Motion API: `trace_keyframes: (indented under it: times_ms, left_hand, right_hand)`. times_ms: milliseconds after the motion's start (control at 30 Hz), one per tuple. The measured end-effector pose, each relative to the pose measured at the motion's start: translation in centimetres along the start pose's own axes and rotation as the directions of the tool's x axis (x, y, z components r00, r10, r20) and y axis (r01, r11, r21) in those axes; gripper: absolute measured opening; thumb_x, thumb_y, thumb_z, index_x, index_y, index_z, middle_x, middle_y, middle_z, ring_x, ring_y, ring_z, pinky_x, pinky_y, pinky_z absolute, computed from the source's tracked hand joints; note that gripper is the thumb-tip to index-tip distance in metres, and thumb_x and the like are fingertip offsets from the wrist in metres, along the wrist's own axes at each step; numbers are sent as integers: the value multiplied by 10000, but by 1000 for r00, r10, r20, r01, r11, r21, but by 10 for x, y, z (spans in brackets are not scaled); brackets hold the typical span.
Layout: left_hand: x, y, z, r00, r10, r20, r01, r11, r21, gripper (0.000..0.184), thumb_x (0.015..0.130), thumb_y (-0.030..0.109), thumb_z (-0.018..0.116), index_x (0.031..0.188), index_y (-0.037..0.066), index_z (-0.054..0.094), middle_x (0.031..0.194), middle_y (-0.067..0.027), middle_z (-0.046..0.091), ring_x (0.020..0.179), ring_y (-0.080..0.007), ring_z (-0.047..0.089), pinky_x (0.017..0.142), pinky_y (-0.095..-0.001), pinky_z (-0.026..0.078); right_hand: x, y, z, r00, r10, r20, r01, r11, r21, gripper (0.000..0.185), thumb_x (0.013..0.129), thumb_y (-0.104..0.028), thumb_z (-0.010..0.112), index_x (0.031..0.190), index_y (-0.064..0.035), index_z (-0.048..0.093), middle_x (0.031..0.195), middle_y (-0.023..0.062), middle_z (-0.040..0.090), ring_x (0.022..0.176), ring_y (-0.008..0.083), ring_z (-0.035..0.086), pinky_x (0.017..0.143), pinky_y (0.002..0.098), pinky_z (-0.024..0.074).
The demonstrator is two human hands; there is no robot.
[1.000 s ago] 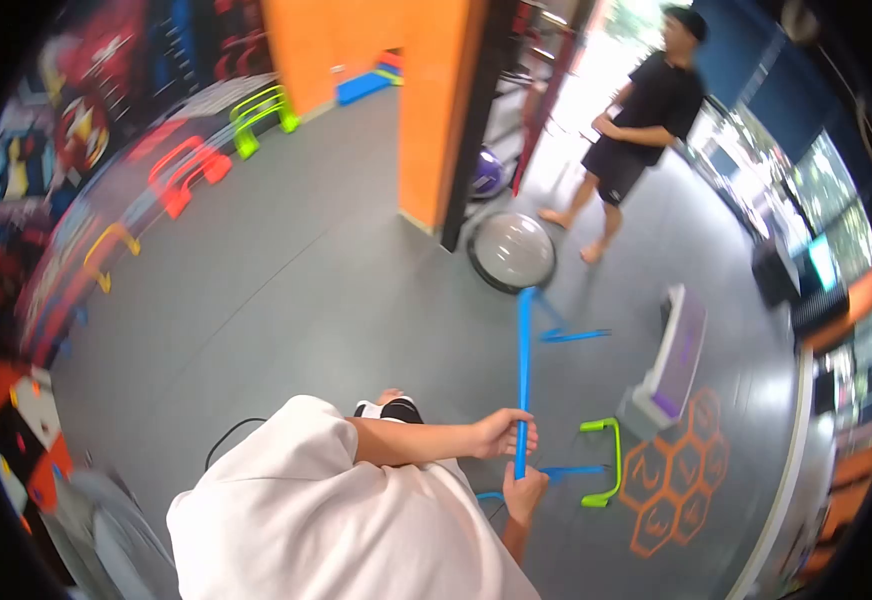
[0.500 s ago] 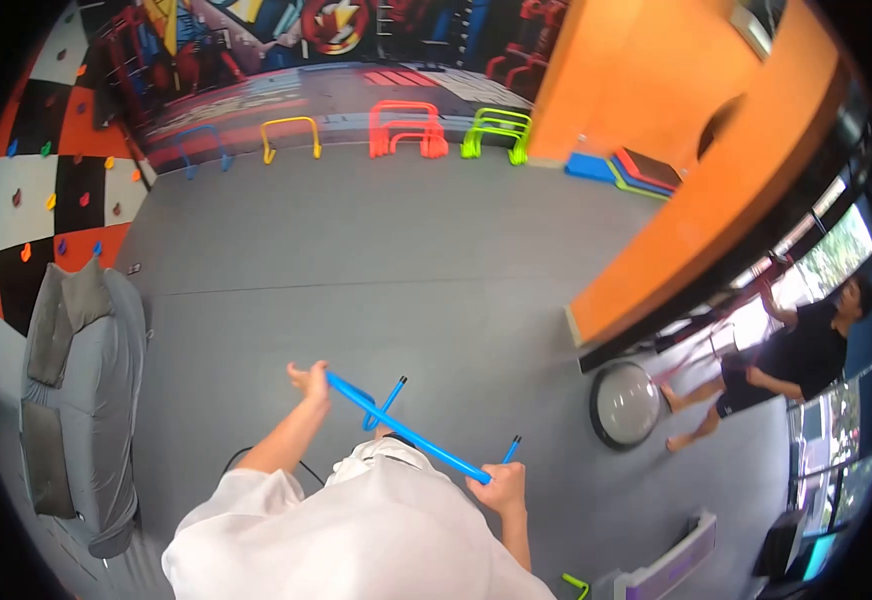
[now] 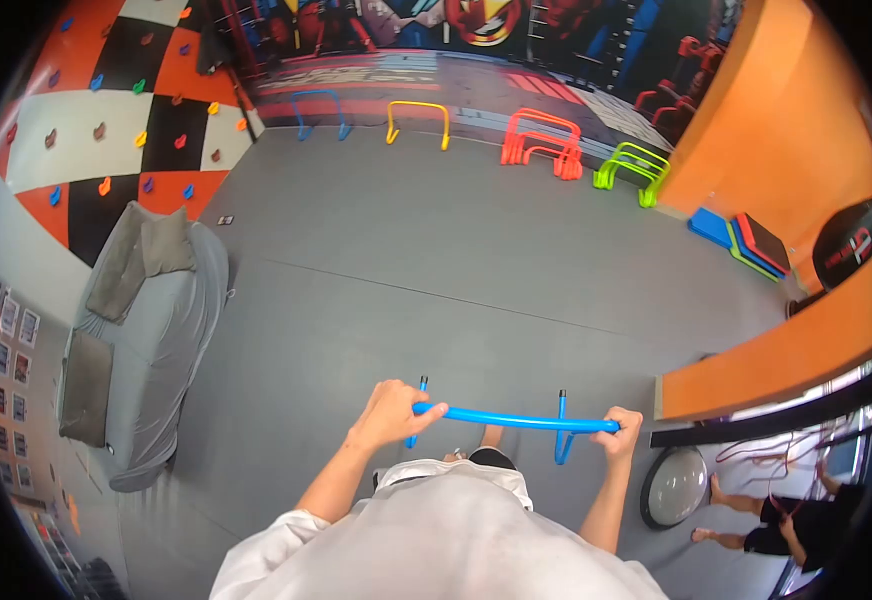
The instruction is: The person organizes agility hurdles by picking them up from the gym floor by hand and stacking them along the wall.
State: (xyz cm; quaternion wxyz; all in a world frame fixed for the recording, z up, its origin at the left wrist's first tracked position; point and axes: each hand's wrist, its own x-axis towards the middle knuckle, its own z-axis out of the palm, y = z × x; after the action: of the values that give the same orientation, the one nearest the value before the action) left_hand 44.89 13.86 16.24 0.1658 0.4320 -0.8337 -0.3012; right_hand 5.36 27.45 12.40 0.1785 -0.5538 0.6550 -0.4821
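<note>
Across the front of my body I hold a blue hurdle (image 3: 516, 420), its top bar running nearly level from side to side. My left hand (image 3: 390, 412) grips the bar's left end, with the thumb lying along the bar. At the other end, the fingers of my right hand (image 3: 621, 434) are wrapped round the bar's corner. The hurdle's legs and black-tipped feet point away and down, above the grey floor (image 3: 396, 320). One of my bare legs shows beneath the bar.
Along the mural wall stand another blue hurdle (image 3: 320, 115), a yellow hurdle (image 3: 418, 106), red hurdles (image 3: 541, 142) and green hurdles (image 3: 634, 170). A covered sofa (image 3: 171, 310) is at left. On the right are an orange partition (image 3: 756, 360), a balance dome (image 3: 678, 487) and another person (image 3: 816, 525).
My view has turned left, so the wall and sofa sit further right. The hurdle has swung from a slant to nearly level, with both hands still on it.
</note>
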Motion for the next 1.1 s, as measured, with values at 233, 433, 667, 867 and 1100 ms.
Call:
trace_keyframes:
  times_ms: [233,433,667,867,1100]
  left_hand:
    - [39,-73,4,906,-327,-270,342,940,8,469,872,455,651,640,58,743,446,-130,518,440,-345,518,487,-410,437]
    - [118,-102,-23,871,-233,-432,321,936,142,483,861,440,662,561,64,696,423,-114,493,391,-326,476,423,-397,380]
    - [172,-156,-94,769,-460,-444,544,835,76,537,899,458,616,576,35,687,510,-165,555,491,-379,553,505,-448,438]
    - [174,-262,-106,623,-779,73,782,619,-73,750,980,572,400,677,-47,697,737,-284,663,776,-477,653,756,-531,513]
    - [214,-388,-209,652,-741,-163,752,658,19,710,991,519,401,668,-44,688,710,-274,655,737,-468,650,713,-524,514]
  right_hand:
    - [145,2,86,850,136,509,12,961,-277,168,513,-138,679,610,-8,637,518,150,546,477,281,540,486,379,407]
    - [260,5,160,601,252,758,161,891,-424,102,638,-173,705,660,-75,720,558,177,582,556,380,571,536,459,444]
    - [390,-7,274,687,-176,705,513,805,-298,179,749,-273,757,662,-117,742,529,115,583,554,353,588,573,444,469]
    - [445,-48,393,531,-369,763,716,676,-172,197,787,-274,746,650,-133,737,601,75,653,630,283,652,692,416,489]
    - [498,-84,538,600,-291,745,670,692,-269,74,753,-232,752,702,-181,768,558,65,636,554,278,640,582,399,489]
